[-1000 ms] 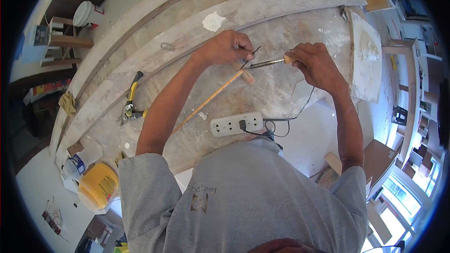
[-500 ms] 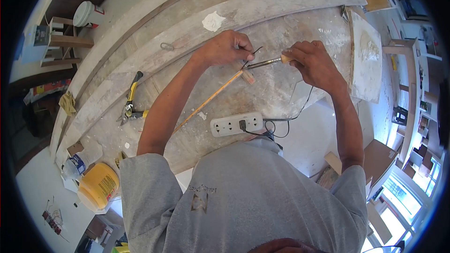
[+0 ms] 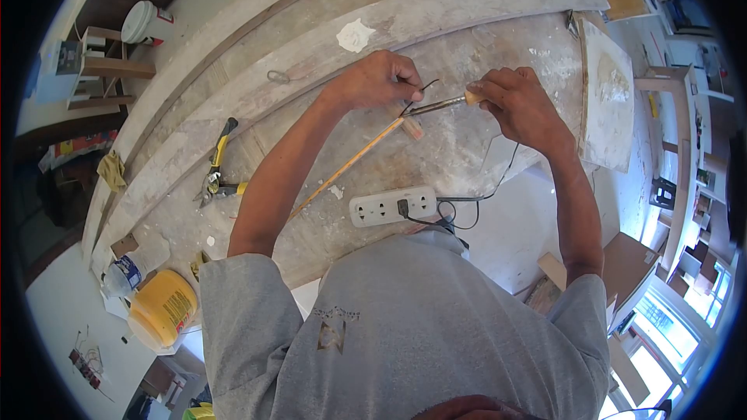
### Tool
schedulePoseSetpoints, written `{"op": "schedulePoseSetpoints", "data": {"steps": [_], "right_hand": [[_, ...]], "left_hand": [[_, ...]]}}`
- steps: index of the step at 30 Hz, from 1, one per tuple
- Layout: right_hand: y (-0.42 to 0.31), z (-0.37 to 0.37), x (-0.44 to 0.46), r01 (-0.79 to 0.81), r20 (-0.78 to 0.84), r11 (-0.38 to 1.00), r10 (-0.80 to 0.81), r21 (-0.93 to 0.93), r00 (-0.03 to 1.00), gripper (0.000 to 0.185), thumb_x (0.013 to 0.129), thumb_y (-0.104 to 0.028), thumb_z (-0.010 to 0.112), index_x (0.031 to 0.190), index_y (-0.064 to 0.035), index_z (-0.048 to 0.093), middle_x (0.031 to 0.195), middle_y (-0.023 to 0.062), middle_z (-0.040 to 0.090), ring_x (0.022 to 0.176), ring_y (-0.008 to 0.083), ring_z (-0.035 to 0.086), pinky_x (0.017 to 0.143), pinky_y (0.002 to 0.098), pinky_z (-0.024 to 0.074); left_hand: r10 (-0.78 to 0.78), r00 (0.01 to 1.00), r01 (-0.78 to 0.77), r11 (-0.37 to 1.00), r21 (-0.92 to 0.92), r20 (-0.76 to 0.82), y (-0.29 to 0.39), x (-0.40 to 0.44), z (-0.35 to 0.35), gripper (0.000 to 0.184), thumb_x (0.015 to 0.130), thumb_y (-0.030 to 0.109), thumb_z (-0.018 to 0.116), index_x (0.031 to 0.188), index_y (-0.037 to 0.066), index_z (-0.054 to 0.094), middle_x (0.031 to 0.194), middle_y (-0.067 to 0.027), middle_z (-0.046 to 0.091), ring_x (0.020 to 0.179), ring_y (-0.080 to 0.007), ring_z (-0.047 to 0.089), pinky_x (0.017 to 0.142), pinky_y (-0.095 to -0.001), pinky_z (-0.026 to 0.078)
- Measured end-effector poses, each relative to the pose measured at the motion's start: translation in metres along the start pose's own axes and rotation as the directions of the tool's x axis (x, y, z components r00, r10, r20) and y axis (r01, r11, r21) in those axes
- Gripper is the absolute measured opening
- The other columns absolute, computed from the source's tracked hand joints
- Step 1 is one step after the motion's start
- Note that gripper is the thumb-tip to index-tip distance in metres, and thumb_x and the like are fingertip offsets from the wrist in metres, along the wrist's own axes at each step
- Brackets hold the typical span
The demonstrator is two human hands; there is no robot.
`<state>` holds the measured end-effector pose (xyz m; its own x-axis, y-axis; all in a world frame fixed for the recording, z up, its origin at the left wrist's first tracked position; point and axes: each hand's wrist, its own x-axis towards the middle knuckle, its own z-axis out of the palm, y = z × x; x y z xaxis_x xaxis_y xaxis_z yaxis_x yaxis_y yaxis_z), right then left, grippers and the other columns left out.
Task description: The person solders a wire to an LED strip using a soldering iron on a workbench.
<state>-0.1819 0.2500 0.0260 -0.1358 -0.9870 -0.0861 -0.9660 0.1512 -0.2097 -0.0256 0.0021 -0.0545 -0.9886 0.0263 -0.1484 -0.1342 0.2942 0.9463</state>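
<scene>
My left hand (image 3: pixel 377 82) pinches a thin dark wire (image 3: pixel 432 83) between thumb and fingers, its free end poking out to the right. In my right hand (image 3: pixel 520 105) is a soldering iron (image 3: pixel 445 105), gripped by its pale handle. The iron's metal shaft slants left, and its tip meets the end of a narrow yellow-orange strip (image 3: pixel 346 164) close to the wire; the exact contact is too small to make out. Under that end of the strip lies a small wooden block (image 3: pixel 412 129). The strip runs down left behind my left forearm.
A white power strip (image 3: pixel 393 206) with a black plug lies near my body, its cord trailing right. Pliers-like snips with yellow-black handles (image 3: pixel 220 148) rest left. Beyond are a curved board (image 3: pixel 467 4), a yellow tub (image 3: pixel 163 307) and a plastic bottle (image 3: pixel 123 276).
The free end of the dark wire has shifted very slightly to the right. Both hands and the soldering iron stay almost where they were.
</scene>
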Motion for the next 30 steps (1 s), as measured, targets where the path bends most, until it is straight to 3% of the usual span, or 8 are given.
{"op": "schedulePoseSetpoints", "data": {"steps": [14, 16, 30], "right_hand": [[-0.0011, -0.0021, 0.0002, 0.042, -0.057, 0.999, -0.043, -0.014, 0.997, 0.029, 0.09, -0.007, 0.072, 0.119, -0.01, 0.073, 0.105, 0.0032, 0.068, 0.105, 0.0224, 0.065, 0.092, 0.0421, 0.0425], [-0.0043, -0.0059, 0.001, 0.008, 0.017, 1.0, -0.008, -0.03, 1.0, 0.036, 0.087, -0.007, 0.074, 0.123, -0.0083, 0.072, 0.111, 0.0068, 0.069, 0.109, 0.0245, 0.064, 0.096, 0.0401, 0.043], [-0.0063, -0.0053, -0.0004, 0.002, 0.02, 0.998, -0.001, -0.061, 1.0, 0.037, 0.087, -0.006, 0.075, 0.124, -0.0091, 0.072, 0.11, 0.0053, 0.069, 0.104, 0.0227, 0.064, 0.091, 0.0387, 0.0427]], "left_hand": [[0.005, 1.0, -0.005, 1.0, 0.011, 0.01, -0.0029, 0.0015, 0.0006, 0.012, 0.087, 0.011, 0.082, 0.09, 0.001, 0.076, 0.089, -0.0046, 0.07, 0.091, -0.0174, 0.064, 0.087, -0.0338, 0.049], [0.008, 1.0, -0.008, 1.0, 0.013, 0.011, -0.0034, 0.0017, 0.0008, 0.012, 0.087, 0.011, 0.082, 0.09, 0.001, 0.076, 0.09, -0.0048, 0.07, 0.091, -0.0177, 0.064, 0.087, -0.034, 0.049], [-0.006, 1.0, 0.006, 0.999, 0.048, 0.012, -0.0019, 0.0031, 0.0017, 0.013, 0.087, 0.012, 0.081, 0.092, 0.001, 0.078, 0.091, -0.0058, 0.071, 0.092, -0.0188, 0.065, 0.088, -0.0343, 0.05]]}}
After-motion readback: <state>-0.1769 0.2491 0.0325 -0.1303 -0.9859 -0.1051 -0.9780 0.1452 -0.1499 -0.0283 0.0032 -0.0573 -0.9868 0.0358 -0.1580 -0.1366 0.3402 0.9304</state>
